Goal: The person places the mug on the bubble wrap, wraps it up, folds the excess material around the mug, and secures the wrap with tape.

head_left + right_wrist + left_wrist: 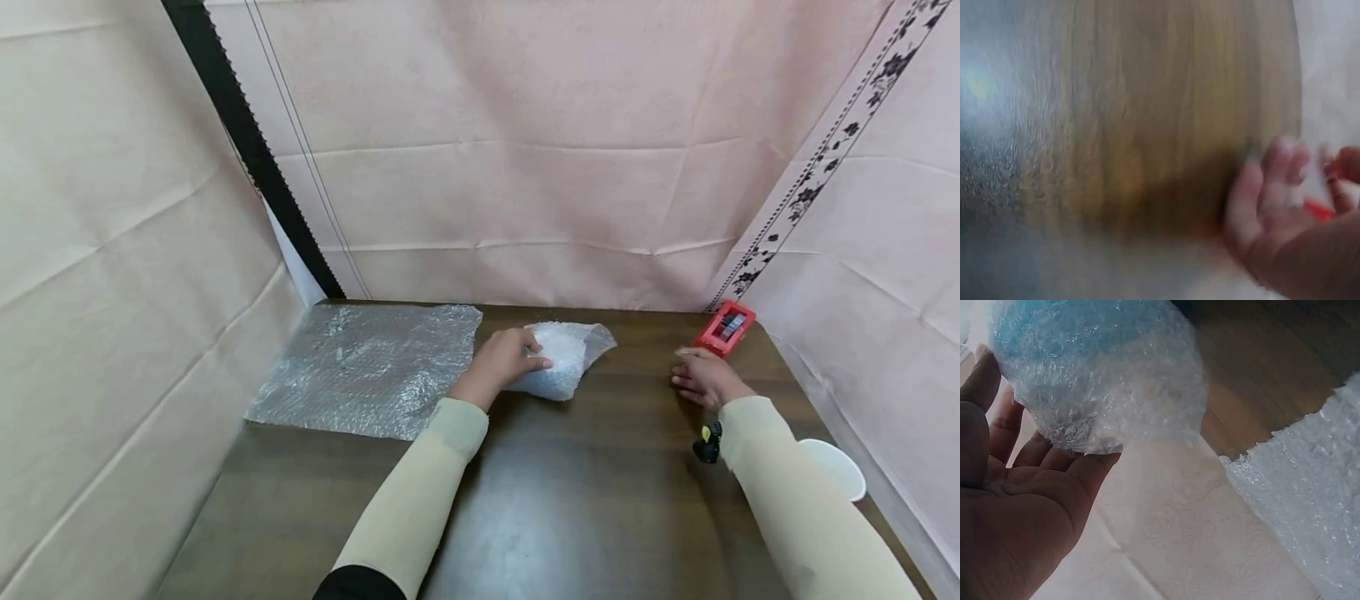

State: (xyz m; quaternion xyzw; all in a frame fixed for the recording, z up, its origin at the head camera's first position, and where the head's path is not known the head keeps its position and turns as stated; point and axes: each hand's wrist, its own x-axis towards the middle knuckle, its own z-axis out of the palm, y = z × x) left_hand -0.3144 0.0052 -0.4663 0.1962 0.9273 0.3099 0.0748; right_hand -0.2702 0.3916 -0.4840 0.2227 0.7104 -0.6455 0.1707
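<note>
In the head view my left hand grips a bundle of clear bubble wrap near the back of the table. From the left wrist, the fingers lie along the lower side of this wrapped bundle, and something light blue shows through the layers. My right hand is at the near end of a red case with a dark window, at the back right corner. The right wrist view is blurred: bent fingers and a speck of red show, and whether they pinch the case is unclear.
A flat sheet of bubble wrap lies on the back left of the brown wooden table. A white round dish or lid sits at the right edge, partly behind my right forearm. Pale cloth hangs around the table.
</note>
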